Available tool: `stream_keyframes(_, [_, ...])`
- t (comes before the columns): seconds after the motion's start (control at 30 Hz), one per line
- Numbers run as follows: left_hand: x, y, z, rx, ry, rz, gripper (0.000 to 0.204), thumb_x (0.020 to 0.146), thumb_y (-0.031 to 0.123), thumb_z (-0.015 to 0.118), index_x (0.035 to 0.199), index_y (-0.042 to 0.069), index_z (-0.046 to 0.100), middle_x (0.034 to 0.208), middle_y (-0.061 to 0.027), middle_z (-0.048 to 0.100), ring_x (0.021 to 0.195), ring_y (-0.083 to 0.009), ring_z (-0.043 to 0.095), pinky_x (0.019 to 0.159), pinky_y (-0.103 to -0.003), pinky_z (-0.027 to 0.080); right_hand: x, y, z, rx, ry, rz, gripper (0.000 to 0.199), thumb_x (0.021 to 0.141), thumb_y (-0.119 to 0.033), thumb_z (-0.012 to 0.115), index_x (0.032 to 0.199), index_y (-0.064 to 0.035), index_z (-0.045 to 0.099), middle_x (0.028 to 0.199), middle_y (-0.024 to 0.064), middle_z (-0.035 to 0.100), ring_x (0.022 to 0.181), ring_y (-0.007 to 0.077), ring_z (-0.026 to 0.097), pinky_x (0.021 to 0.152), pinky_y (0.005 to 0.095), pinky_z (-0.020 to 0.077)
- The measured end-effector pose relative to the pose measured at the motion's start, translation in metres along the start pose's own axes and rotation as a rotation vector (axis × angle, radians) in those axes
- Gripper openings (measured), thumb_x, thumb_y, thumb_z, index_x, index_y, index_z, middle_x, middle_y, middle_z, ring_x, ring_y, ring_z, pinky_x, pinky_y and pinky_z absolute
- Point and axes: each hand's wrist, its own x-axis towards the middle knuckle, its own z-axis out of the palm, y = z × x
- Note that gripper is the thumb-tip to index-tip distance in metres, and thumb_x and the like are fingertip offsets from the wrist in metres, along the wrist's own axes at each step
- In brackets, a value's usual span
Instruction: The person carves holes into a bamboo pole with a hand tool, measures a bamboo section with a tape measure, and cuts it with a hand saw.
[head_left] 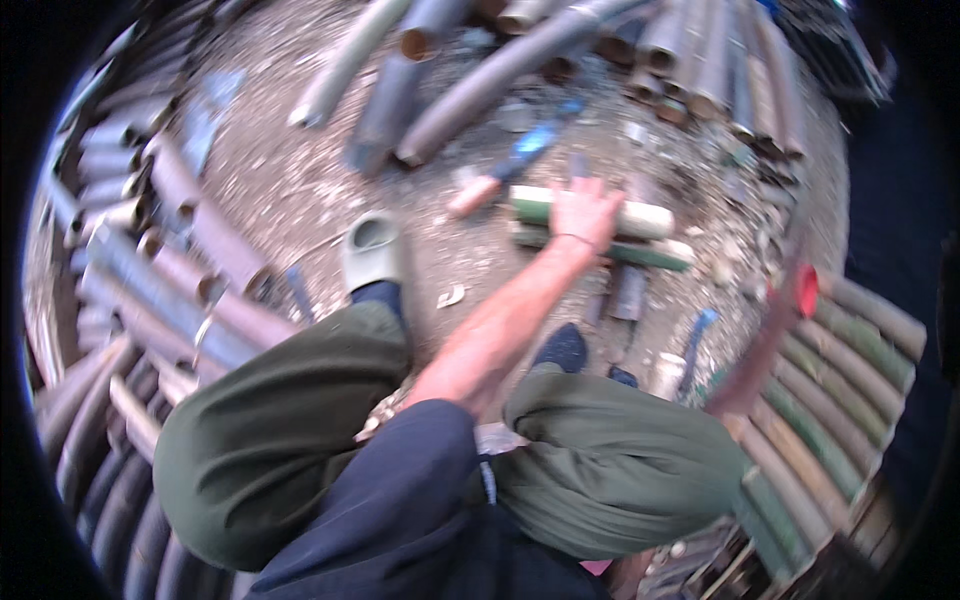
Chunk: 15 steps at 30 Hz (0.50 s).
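We sit low with our knees apart, so the ground is close. Our one hand (583, 212) that shows lies flat and open on the green stick (590, 212). Past the stick lie grey pipes (480, 75). Our other hand is hidden.

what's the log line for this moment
hand flat on bamboo piece | second piece beside | other hand unseen

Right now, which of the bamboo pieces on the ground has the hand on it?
The pale, green-ended bamboo piece lying crosswise in front of the feet: the hand rests on its middle. The greener piece just below lies untouched, and the stacked poles sit off to the right.
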Motion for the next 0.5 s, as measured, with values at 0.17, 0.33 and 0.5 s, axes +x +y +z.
stream_keyframes(0.17, [0.036,0.043,0.007,0.091,-0.045,0.017,0.043,0.085,0.016,0.06,0.124,0.033,0.059,0.117,-0.0069,0.056,0.117,-0.0272,0.053,0.098,-0.065,0.036,0.02,0.009,-0.012,0.082,0.018,0.019,0.058,0.077,-0.007,0.065,0.133,0.0023,0.053,0.123,0.0217,0.061,0.114,0.0286,0.06,0.099,0.0405,0.0448])
stream_keyframes(0.33, [0.052,0.066,0.013,0.271,-0.103,0.047,0.071,0.068,0.026,0.084,0.13,0.035,0.052,0.118,-0.0042,0.054,0.116,-0.0278,0.052,0.094,-0.061,0.04,0.043,0.023,-0.009,0.117,-0.015,0.043,0.053,0.078,0.002,0.061,0.131,0.0051,0.055,0.115,0.0178,0.067,0.102,0.022,0.066,0.089,0.0313,0.0496])
stream_keyframes(0.5, [0.056,0.088,0.015,0.258,-0.133,0.067,0.07,0.07,0.024,0.082,0.131,0.037,0.049,0.118,-0.004,0.054,0.117,-0.0284,0.052,0.093,-0.062,0.041,0.107,0.031,0.029,0.314,-0.003,0.065,0.051,0.08,0.002,0.061,0.131,0.0049,0.055,0.111,0.0167,0.067,0.098,0.0206,0.066,0.085,0.0304,0.0508])
